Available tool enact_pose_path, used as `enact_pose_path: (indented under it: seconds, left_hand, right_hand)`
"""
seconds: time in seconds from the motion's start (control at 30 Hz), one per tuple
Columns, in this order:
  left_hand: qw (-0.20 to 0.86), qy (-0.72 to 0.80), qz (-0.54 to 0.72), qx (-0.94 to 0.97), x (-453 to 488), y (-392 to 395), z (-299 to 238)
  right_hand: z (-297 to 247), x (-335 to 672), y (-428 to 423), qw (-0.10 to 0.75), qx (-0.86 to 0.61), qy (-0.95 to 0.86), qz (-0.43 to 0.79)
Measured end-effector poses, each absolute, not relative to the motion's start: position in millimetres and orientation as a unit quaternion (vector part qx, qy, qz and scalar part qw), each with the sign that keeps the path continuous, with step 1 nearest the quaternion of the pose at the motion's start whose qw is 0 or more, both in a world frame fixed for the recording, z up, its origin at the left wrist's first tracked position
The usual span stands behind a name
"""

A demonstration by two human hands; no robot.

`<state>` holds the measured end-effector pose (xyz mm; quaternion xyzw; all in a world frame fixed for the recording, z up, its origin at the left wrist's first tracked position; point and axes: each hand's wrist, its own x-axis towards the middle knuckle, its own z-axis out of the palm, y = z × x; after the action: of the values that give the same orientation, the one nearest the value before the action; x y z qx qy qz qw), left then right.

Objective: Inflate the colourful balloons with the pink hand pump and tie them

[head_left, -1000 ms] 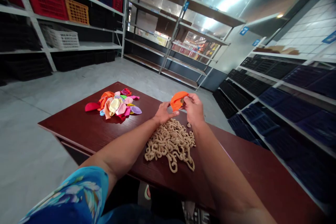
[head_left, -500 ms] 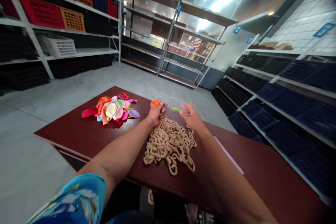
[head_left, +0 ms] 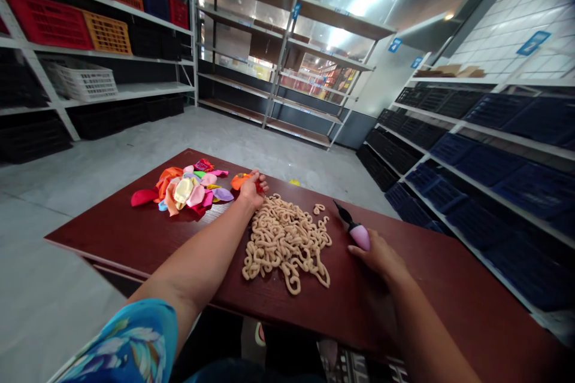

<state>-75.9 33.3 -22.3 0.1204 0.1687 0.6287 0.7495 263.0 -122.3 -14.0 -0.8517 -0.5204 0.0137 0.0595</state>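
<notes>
My left hand (head_left: 254, 190), fingers curled, is closed on an orange and red balloon (head_left: 240, 180) above the table's far edge. In my right hand (head_left: 381, 254) is what looks like a balloon pump (head_left: 359, 236), with a lilac body and a black pointed nozzle angled up and left. The rest of its body is hidden by the hand. Between my arms lies a heap of beige, curled, rope-like strands (head_left: 287, 236), with a small loose curl (head_left: 318, 209) just beyond it. Left of my left hand, limp balloons of several colours (head_left: 184, 188) are piled together.
The dark red-brown table (head_left: 135, 239) has a long front edge close to my body. Shelves with crates (head_left: 108, 33) stand at the left, more racks with dark blue crates (head_left: 494, 191) at the right. A metal shelving unit (head_left: 274, 96) stands across the grey floor (head_left: 157, 128).
My right hand has left the far side of the heap, moved right and nearer, and taken hold of the lilac pump. My left hand, still holding the orange balloon, has shifted slightly left.
</notes>
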Motion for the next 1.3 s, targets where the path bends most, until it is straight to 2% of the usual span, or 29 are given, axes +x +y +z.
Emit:
enact_pose_path:
  seconds: [0.1,0.3,0.4,0.63,1.1,1.3]
  left_hand:
    - [0.757,0.153,0.626,0.110,-76,36,-24]
    - [0.758,0.139,0.634,0.064,-79,39,-24]
    - [0.756,0.128,0.640,0.045,-81,41,-26]
    - [0.747,0.115,0.651,0.064,-77,45,-30]
    - [0.735,0.164,0.650,0.099,-66,37,-28]
    - [0.733,0.185,0.652,0.052,-66,34,-21]
  right_hand:
    - [-6,243,-118,0.013,-0.854,-0.519,0.029]
    - [19,173,-99,0.148,-0.675,-0.723,0.015]
    - [22,145,-96,0.136,-0.628,-0.766,0.013]
    - [13,137,-98,0.076,-0.622,-0.779,-0.001]
    - [21,120,-92,0.051,-0.637,-0.769,-0.010]
    - [25,103,-85,0.047,-0.642,-0.765,-0.017]
